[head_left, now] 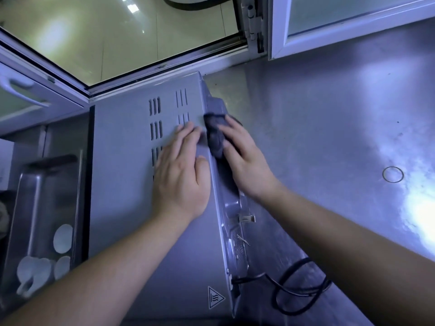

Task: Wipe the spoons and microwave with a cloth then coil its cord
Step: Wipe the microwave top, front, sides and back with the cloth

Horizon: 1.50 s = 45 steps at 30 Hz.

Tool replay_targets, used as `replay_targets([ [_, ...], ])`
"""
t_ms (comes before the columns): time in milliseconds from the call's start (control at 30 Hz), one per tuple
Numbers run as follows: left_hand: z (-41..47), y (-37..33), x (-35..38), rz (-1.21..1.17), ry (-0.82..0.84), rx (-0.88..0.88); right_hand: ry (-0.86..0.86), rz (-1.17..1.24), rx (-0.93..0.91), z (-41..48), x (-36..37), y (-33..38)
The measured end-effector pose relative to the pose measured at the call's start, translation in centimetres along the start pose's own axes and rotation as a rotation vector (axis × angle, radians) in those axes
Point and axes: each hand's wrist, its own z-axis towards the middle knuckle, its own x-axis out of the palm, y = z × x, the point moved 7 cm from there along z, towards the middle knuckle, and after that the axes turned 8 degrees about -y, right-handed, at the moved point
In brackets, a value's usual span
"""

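Note:
A grey microwave (127, 184) stands on a steel counter, seen from above, with its back panel turned to the right. My left hand (181, 175) lies flat on its top near the vent slots, fingers straight. My right hand (244, 161) holds a dark grey cloth (215, 135) and presses it against the back panel at the upper edge. The black cord (299, 292) leaves the lower back of the microwave and lies in a loose loop on the counter. White spoons (35, 276) lie in a steel tray at the lower left.
The steel tray (30, 208) sits left of the microwave. The steel counter (329, 128) stretches to the right, with a thin ring (392, 174) lying on it. A window frame (164, 64) and white cabinet doors run along the back.

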Motion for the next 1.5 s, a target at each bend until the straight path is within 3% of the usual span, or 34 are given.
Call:
replay_targets([
  [200,-0.1,0.0,0.0,-0.002,0.000,-0.008,0.132,-0.053,-0.065,-11.7,-1.5,-0.6],
  [333,-0.1,0.0,0.0,-0.001,0.008,-0.013,0.186,-0.007,-0.028,-12.7,-1.8,-1.0],
  [500,-0.1,0.1,0.0,-0.008,0.012,-0.011,0.165,0.019,0.034,-7.0,-0.9,-0.6],
  [800,-0.2,-0.1,-0.1,0.018,0.060,-0.033,0.118,-0.103,-0.016,8.7,1.3,-0.5],
  [1300,-0.2,0.0,0.0,0.015,0.067,-0.031,0.053,0.227,0.506,12.7,0.8,-5.3],
  [1500,-0.1,-0.1,0.0,0.006,0.084,-0.049,0.023,0.146,0.675,12.1,1.1,-9.3],
])
